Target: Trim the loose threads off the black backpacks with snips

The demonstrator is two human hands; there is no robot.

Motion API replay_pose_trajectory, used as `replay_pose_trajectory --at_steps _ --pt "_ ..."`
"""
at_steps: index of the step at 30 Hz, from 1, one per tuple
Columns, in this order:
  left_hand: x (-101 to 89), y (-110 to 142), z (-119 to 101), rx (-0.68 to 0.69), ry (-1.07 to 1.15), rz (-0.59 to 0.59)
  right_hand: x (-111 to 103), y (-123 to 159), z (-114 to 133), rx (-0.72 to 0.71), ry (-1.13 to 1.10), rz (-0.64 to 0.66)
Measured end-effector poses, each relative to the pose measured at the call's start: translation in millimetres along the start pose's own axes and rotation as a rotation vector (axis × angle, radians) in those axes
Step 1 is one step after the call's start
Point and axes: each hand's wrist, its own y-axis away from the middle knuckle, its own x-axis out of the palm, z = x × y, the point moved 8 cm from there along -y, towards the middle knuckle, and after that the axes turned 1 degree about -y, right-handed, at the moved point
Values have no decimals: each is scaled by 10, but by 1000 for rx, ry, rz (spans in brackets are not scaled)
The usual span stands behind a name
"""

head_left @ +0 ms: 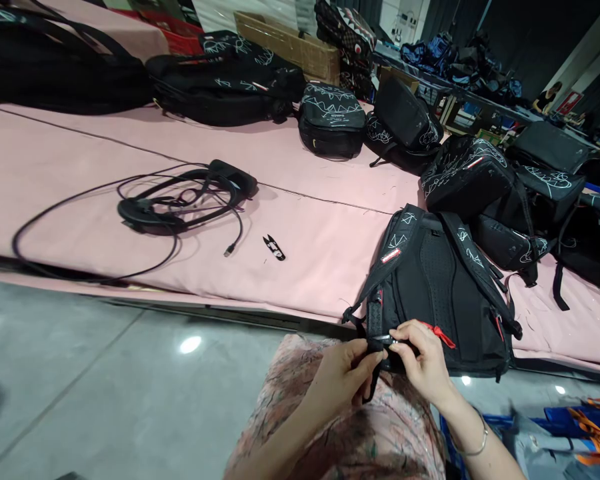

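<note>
A black backpack [433,293] with white line drawings on its straps lies at the table's front edge, its padded back and shoulder straps facing up. At its lower left corner, my left hand [353,373] is closed on a black strap [373,388]. My right hand [420,357] pinches a small shiny metal piece beside it; its exact kind is too small to tell. A red ribbon-like pull [439,335] shows just behind my right hand. The two hands are almost touching. Small black thread snips [274,247] lie on the pink cloth to the left.
A headset-like band with a coiled cable [187,200] rests on the pink-covered table [300,280]. Several black bags [333,120] line the back, and more backpacks [467,177] are piled at the right. A cardboard box [290,47] stands behind. Blue and orange items [570,433] are at lower right.
</note>
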Motion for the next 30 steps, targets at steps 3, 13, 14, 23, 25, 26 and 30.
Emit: replay_pose_trajectory --at_steps 3,13,14,23,25,26,30 --pt "11 0 -10 5 106 34 -29 22 -98 110 -89 -50" --pt "57 2 38 -11 153 73 -96 -24 101 -70 50 13" --pt "65 0 61 -16 167 84 -123 -18 102 -73 24 -9" --pt "206 12 138 -44 121 75 -81 102 -85 196 -224 -77" --pt "269 22 156 -37 102 59 0 119 -171 299 -314 -77" --pt "302 26 169 -32 89 61 45 120 -196 327 -353 -65" --pt "245 14 213 -14 62 -3 78 106 -193 328 -479 -70"
